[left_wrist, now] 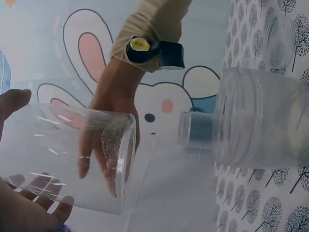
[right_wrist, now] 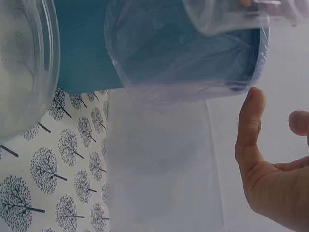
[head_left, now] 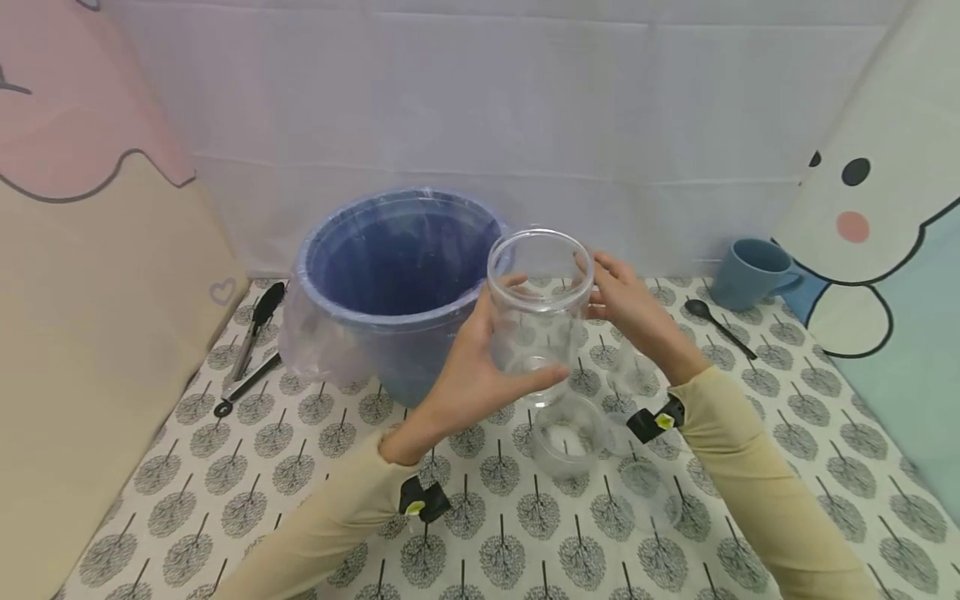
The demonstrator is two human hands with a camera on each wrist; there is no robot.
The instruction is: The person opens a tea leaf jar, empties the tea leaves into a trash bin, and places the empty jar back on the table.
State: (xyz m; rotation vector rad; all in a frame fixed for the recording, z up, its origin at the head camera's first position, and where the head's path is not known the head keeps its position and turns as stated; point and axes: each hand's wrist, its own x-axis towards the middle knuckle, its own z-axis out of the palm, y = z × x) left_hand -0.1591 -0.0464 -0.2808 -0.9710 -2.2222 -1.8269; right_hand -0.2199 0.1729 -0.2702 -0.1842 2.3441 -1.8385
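Note:
In the head view my left hand (head_left: 491,354) holds a clear glass jar (head_left: 540,325) above the table, thumb on the near side and fingers round behind. My right hand (head_left: 630,304) is raised just right of the jar's rim, fingers loosely extended. Nothing lies between the thumb and fingers of my right hand (right_wrist: 275,188) in the right wrist view, and the jar (right_wrist: 215,21) appears apart from it. Below the jar stands a clear round container (head_left: 567,437) with a smaller clear cup (head_left: 619,433) beside it. The left wrist view shows the jar (left_wrist: 72,154) as see-through.
A blue bin (head_left: 397,333) with a clear plastic liner stands left of the jar. Black-tipped tongs (head_left: 251,333) lie at the far left. A blue mug (head_left: 738,279) and a black spoon (head_left: 720,327) are at the right. A clear round lid (head_left: 651,497) lies near the right forearm.

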